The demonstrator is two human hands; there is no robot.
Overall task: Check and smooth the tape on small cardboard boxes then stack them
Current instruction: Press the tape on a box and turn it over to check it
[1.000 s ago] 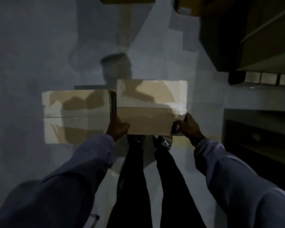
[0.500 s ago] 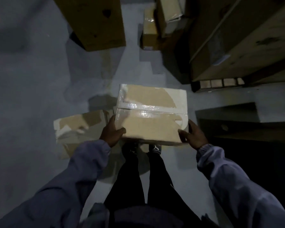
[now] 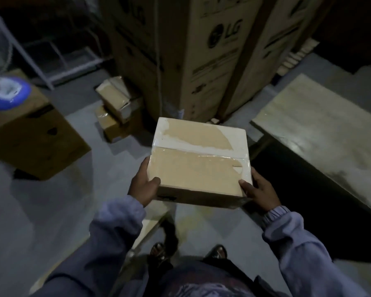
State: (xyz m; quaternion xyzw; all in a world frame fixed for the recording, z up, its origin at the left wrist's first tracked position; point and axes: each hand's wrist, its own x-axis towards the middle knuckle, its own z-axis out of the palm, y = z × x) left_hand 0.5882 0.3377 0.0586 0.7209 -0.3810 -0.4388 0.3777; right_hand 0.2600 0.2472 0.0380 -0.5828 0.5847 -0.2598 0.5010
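Observation:
I hold a small cardboard box (image 3: 197,161) in the air in front of me, level, with clear tape across its top seam and torn white patches along its far half. My left hand (image 3: 142,186) grips its near left corner, thumb on top. My right hand (image 3: 258,190) grips its near right corner the same way. A second small box (image 3: 147,230) lies on the floor below, mostly hidden by my left sleeve. Two more small taped boxes (image 3: 116,106) are piled on the floor ahead to the left.
Tall printed cartons (image 3: 201,61) stand straight ahead. A large brown carton (image 3: 30,133) sits at the left with a blue and white object (image 3: 8,93) above it. A low pale platform (image 3: 321,133) runs along the right. My sandalled feet (image 3: 186,251) stand on grey floor.
I have lifted the box from the floor beside the second box up to chest height with both hands. My view has swung up toward the tall cartons.

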